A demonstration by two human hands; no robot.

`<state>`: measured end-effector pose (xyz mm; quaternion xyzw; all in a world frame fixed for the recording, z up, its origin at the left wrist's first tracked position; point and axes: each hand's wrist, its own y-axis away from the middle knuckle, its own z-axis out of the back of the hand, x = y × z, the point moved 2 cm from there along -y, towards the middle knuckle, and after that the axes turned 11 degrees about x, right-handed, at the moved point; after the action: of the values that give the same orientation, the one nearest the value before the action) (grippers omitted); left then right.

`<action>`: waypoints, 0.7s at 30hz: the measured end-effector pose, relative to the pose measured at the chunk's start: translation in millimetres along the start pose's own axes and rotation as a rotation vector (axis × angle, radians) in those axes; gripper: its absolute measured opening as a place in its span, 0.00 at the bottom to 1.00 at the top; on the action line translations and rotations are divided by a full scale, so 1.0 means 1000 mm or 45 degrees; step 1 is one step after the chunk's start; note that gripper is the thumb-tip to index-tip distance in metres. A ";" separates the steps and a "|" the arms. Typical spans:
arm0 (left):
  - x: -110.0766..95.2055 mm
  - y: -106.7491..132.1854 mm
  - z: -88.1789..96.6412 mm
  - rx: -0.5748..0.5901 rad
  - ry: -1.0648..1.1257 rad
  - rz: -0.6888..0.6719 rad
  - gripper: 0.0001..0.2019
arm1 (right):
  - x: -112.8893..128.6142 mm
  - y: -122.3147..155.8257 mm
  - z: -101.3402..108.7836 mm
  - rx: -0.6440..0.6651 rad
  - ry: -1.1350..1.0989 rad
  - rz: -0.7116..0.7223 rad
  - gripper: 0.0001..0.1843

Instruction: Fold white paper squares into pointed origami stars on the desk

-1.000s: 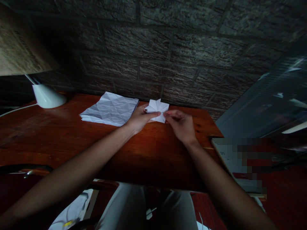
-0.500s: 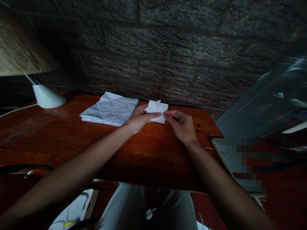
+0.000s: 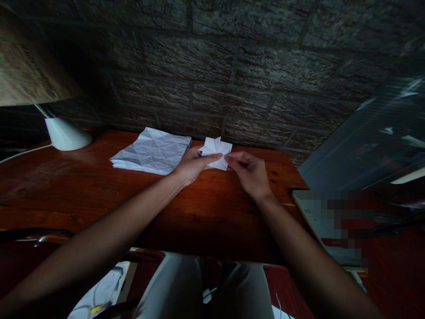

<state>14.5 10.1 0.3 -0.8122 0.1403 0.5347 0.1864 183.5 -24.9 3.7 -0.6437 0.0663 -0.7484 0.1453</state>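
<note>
A small folded white paper [image 3: 215,146], with creased flaps and pointed corners, is held above the wooden desk between both hands. My left hand [image 3: 191,166] grips it from the left, thumb laid across its front and the other fingers behind it. At its right edge, my right hand [image 3: 249,170] pinches the paper between thumb and fingers. Some fingertips of both hands are hidden. Just left of my left hand lies a stack of creased white paper sheets [image 3: 151,150].
The brown wooden desk [image 3: 83,186] runs along a dark brick wall [image 3: 206,66]. A lamp with a white base [image 3: 66,134] and a tan shade [image 3: 29,62] stands at the left. A greyish panel [image 3: 352,133] slants up at the right. My legs are below the desk edge.
The folded paper and both hands have shifted very slightly up and left. Both hands keep the same hold, and the stack of sheets lies still.
</note>
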 end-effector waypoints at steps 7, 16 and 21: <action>0.002 -0.001 0.001 -0.001 -0.014 0.020 0.20 | 0.002 0.000 0.000 -0.022 -0.175 -0.047 0.26; 0.000 -0.002 0.000 0.048 -0.061 0.040 0.21 | -0.002 -0.002 0.003 -0.006 -0.073 -0.074 0.30; -0.003 0.000 0.001 0.004 -0.172 -0.047 0.22 | 0.000 -0.002 0.003 0.032 -0.061 -0.069 0.27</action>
<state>12.9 10.8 2.8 -0.7763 0.1132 0.5847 0.2066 186.0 -22.5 4.4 -0.6612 0.0360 -0.7372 0.1345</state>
